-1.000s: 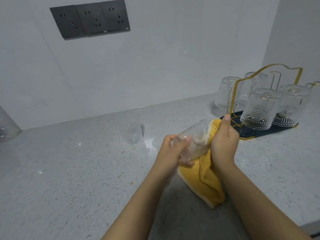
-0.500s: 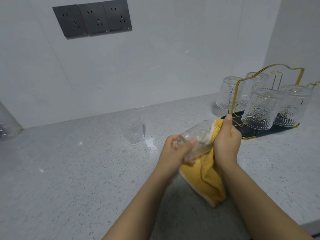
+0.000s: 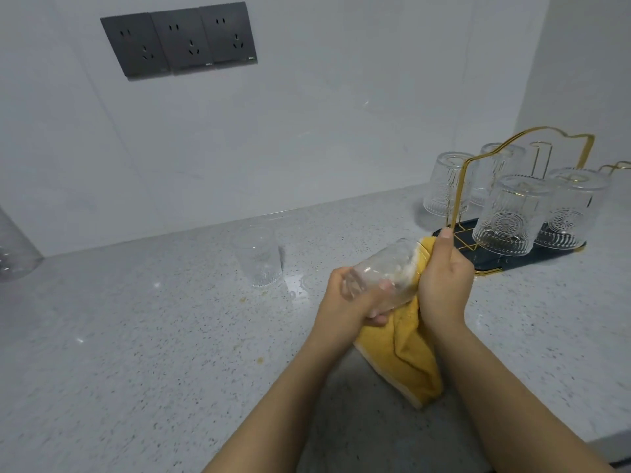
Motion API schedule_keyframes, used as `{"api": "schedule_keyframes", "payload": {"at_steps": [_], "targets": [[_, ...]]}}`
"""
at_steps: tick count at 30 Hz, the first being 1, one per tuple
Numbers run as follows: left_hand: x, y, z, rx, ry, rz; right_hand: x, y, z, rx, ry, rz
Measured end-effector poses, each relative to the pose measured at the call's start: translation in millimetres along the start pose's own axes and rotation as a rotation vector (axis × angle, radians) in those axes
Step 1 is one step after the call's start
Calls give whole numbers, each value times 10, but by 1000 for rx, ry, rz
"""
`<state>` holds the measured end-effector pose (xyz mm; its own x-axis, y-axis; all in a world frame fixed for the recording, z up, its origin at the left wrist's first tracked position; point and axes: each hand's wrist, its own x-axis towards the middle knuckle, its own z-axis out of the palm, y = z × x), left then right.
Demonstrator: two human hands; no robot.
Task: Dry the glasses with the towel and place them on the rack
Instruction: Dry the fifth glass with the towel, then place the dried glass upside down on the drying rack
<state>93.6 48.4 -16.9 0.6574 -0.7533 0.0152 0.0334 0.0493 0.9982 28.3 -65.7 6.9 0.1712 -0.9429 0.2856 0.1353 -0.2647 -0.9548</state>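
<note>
**Inspector:** Report the state of the work.

**Operator:** I see four patterned glasses (image 3: 505, 216) standing mouth-down on the gold wire rack (image 3: 467, 196), at the right rear of the speckled surface (image 3: 136, 353). I count those as done. One bare post (image 3: 543, 158) rises at the back of the rack, so I judge at least one place is free.

**Inspector:** And the piece in hand?

**Operator:** A clear glass (image 3: 379, 278) is held on its side above the surface, just in front of the rack. My left hand (image 3: 345, 308) has its grip wrapped round the base end. My right hand (image 3: 444, 285) has its grip clamped on the yellow towel (image 3: 403, 363) at the mouth of the glass, thumb raised, with towel pushed into the opening. The rest of the towel hangs below both hands. I judge the drying of this glass to be under way, not finished.

**Inspector:** What is outstanding?

**Operator:** This glass must still go onto the rack. A further ribbed glass (image 3: 257, 256) stands upright, well apart to the left, with wet patches on the surface beside it; it looks untouched. A clear vessel (image 3: 13, 247) sits at the far left edge; I cannot tell what it is.
</note>
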Motion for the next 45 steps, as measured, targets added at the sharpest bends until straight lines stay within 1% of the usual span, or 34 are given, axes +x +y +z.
{"api": "schedule_keyframes", "payload": {"at_steps": [1, 2, 3, 4, 5, 6, 8, 10, 12, 17, 22, 25, 29, 32, 35, 37, 45], "targets": [[23, 10, -22, -153, -38, -115, -45, 0, 9, -2, -31, -59], [30, 15, -43, -241, -67, -214, -83, -2, 21, -4, -58, -108], [11, 45, -35, -250, -86, -282, -100, 0, 32, -16, -68, -139], [1, 60, -32, -207, -99, -311, -100, -8, 42, -30, -60, -146], [-14, 67, -20, -148, -105, -298, -75, -20, 46, -41, -33, -123], [-28, 69, 3, -84, -95, -247, -32, -24, 39, -49, 7, -74], [-68, 113, 58, 28, -77, -106, 70, -15, 1, -55, 71, 49], [-72, 87, 83, 138, 3, 30, 126, 32, -31, -40, 103, 131], [-45, 34, 73, 161, 41, 104, 132, 64, -39, -35, 112, 165], [-9, 118, 116, 124, 161, 139, 100, 69, -62, 13, 103, 193], [47, 299, 227, 79, 200, 99, 169, 13, -269, -12, 105, 153], [128, 504, 317, 96, 218, 132, 336, 21, -488, -63, 122, 161], [311, 842, 564, 116, 199, 209, 549, 92, -818, -34, 120, 176], [454, 1098, 844, 106, 160, 269, 645, 118, -1018, -26, 108, 153], [632, 1324, 1145, 103, 119, 311, 744, 114, -1172, 10, 122, 128], [743, 1447, 1376, 144, 94, 333, 825, 86, -1277, 20, 148, 109], [1225, 1550, 2288, 255, -14, 381, 1100, 239, -1605, -6, 206, 121]]}}
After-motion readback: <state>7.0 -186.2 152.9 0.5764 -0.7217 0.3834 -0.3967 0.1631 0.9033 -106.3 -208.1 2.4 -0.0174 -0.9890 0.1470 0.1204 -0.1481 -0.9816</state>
